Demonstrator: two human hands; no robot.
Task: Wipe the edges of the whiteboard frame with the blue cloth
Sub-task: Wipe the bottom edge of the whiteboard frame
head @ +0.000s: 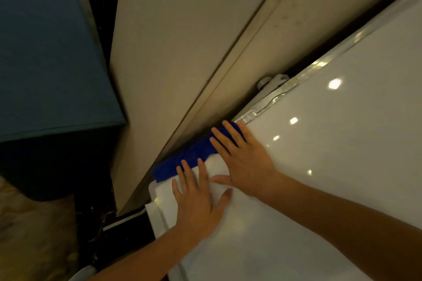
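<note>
- Wiping step under way, I judge: blue cloth (194, 155) lies along the frame edge (274, 96) at the whiteboard (319, 166) far-left side.
- Right hand (244, 157) spread flat, fingers pressing the cloth; left hand (198, 198) flat on the board, fingertips touching the cloth.
- Next: slide the cloth along the frame, keeping pressure.

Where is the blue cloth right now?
In the head view, the blue cloth lies along the whiteboard frame's edge, low and centre, with the fingers of the left hand and right hand on it.
</note>
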